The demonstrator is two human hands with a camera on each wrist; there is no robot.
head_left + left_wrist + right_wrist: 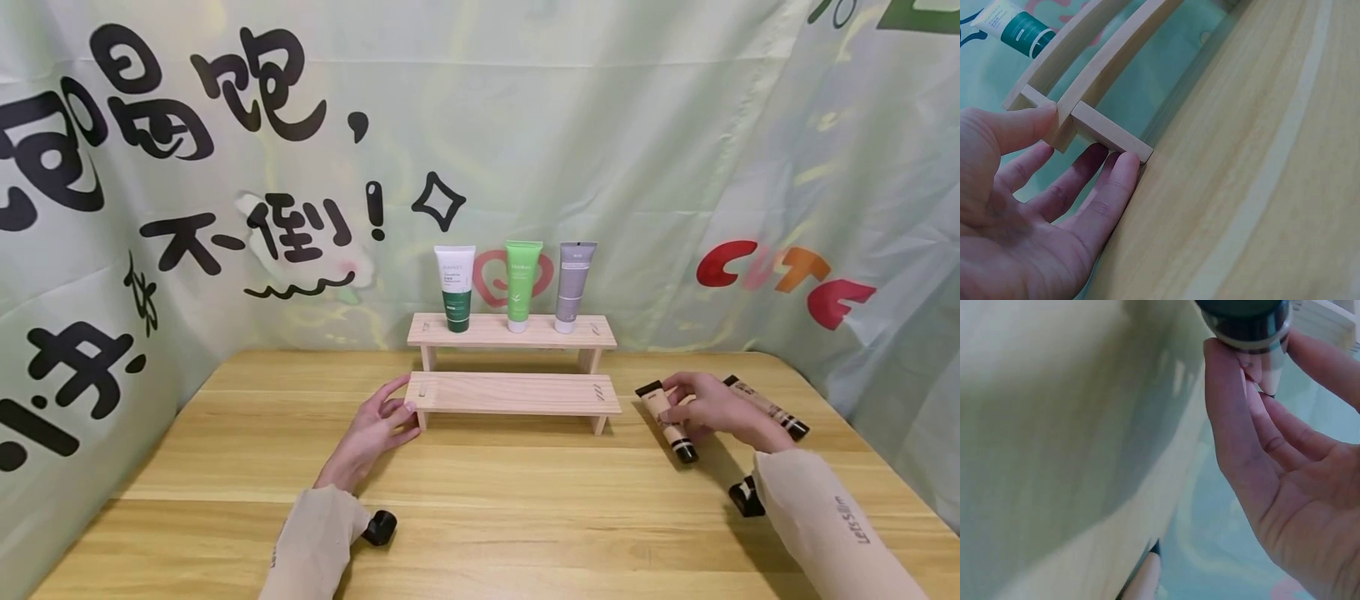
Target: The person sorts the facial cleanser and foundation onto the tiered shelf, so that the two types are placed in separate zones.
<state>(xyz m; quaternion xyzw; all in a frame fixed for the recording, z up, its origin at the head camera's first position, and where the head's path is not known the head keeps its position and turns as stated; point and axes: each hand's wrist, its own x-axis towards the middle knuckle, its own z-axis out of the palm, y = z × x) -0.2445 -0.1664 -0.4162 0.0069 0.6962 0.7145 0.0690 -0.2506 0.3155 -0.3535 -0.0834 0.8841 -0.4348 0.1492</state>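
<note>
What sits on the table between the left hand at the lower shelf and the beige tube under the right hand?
In the head view, only the lower shelf spans between the left hand and the beige tube the right hand holds; the table in front is bare.

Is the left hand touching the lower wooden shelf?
Touching. In the left wrist view the left hand has its thumb on the lower wooden shelf end and its fingertips against the leg, no gap.

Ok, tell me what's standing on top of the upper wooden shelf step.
Three upright tubes: a white-and-dark-green tube, a bright green tube and a grey tube. Nothing covers them; the backdrop hides anything behind.
</note>
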